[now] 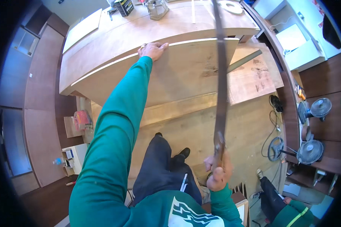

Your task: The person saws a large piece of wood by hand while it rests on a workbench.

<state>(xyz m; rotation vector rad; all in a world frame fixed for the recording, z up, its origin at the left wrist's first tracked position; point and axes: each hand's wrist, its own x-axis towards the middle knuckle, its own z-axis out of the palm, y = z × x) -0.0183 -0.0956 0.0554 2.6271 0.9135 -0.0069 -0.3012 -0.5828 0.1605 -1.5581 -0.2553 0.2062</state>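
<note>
My left hand (153,50) reaches forward and grips the top edge of a large plywood board (178,72). The board stands tilted on edge along the front of a wooden workbench (113,41). In my right hand (219,174), low and near my body, the fingers are wrapped round the wooden handle of a long, narrow, dark brown tool. It looks like a handsaw (221,87) seen almost edge-on; its teeth cannot be made out. The blade points up and away, crossing in front of the board, with its far end past the top of the view.
A loose plywood sheet (250,81) and a grey tube (246,61) lie right of the board. On the bench are a black box (124,6) and a clear bag (156,9). Fans (310,151) and cables stand at right. Another person (288,204) is at lower right.
</note>
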